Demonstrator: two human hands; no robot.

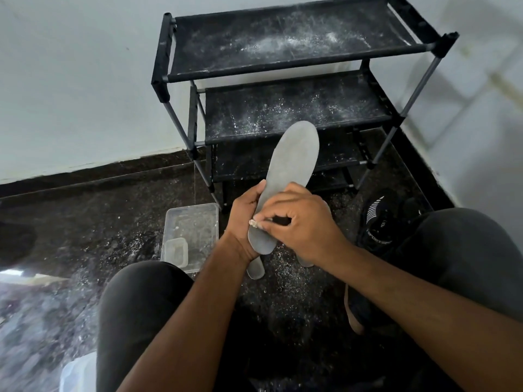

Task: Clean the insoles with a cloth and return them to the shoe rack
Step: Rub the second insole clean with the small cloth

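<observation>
Flat foam insole (pixel 294 159): uniform grey. Fabric-shelved metal shoe rack (pixel 283 63): black shelves speckled with white dust, grey poles. Stone floor (pixel 85 222): dark brown-black, flecked white. Sports shoe (pixel 379 219): black with white stripes. Plastic box (pixel 192 222): clear.

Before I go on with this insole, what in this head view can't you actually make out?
- What the right hand pinches: only a pale scrap shows past the fingers.
- Middle of the insole: covered by both hands; left hand grips its edge.
- Insoles on the floor: only tips show under the arms, count unclear.
- Lower shelves of the shoe rack: dark, partly behind the insole.
- Black shoe: cut off by the right knee.
</observation>
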